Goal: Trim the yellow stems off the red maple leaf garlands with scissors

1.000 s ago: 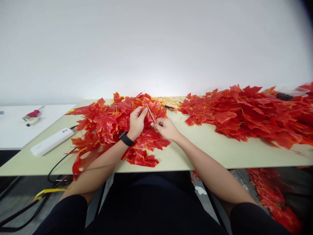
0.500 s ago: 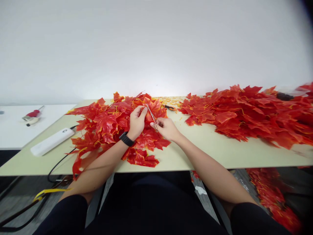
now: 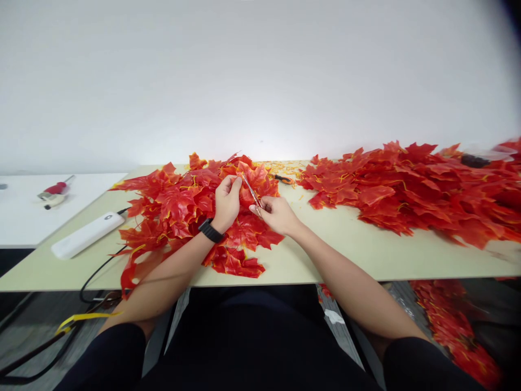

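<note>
Scissors with slim metal blades [image 3: 250, 188] are in my right hand [image 3: 279, 213], its fingers curled round the handles. The blades point up and left, toward the fingertips of my left hand [image 3: 228, 200]. Thumb and forefinger of that hand are pinched together; whatever is between them is too small to make out. Both hands are over a heap of red artificial maple leaves [image 3: 179, 201] with yellow-orange edges and thin stems. Behind my hands a single leaf [image 3: 256, 175] stands up from the heap.
Orange-and-black handled pliers or cutters [image 3: 284, 179] lie by yellow scraps [image 3: 280, 167] near the wall. A larger leaf pile [image 3: 407, 190] covers the right of the table. At left are a white power-bank-like device [image 3: 87, 235] with a cable and a red-and-white tool [image 3: 56, 188].
My left hand has shifted very slightly, its thumb and forefinger closer together. The scissors and right hand are nearly where they were.
</note>
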`<state>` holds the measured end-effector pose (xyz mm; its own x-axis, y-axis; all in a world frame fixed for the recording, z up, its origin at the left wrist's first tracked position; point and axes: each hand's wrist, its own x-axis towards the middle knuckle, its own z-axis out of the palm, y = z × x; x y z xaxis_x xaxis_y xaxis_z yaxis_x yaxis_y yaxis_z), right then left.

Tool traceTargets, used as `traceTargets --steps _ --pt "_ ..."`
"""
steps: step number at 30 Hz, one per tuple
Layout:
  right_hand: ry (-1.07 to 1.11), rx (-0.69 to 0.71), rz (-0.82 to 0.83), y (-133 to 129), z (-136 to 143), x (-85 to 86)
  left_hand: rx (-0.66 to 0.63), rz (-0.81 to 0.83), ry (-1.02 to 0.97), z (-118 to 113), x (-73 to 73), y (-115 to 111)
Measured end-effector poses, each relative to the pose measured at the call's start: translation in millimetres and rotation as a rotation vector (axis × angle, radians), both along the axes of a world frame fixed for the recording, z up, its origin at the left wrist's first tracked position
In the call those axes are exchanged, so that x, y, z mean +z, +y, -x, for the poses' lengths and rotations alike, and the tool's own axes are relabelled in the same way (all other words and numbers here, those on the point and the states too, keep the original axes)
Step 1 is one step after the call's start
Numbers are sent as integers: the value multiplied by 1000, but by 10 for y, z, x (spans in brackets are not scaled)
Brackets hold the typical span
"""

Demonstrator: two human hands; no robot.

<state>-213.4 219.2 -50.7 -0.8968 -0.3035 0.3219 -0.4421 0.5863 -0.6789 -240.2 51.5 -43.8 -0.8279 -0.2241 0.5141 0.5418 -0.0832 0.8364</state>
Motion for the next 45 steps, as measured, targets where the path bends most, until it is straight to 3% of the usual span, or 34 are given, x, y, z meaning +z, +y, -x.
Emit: traceTargets --steps 18,37,45 --pt "-15 -19 51 -18 -11 25 -25 108 70 -19 -24 19" --pt "28 3 75 -20 39 -20 -35 105 57 -10 -52 31" --pt "44 -49 132 6 15 40 -35 64 41 -22 -42 21"
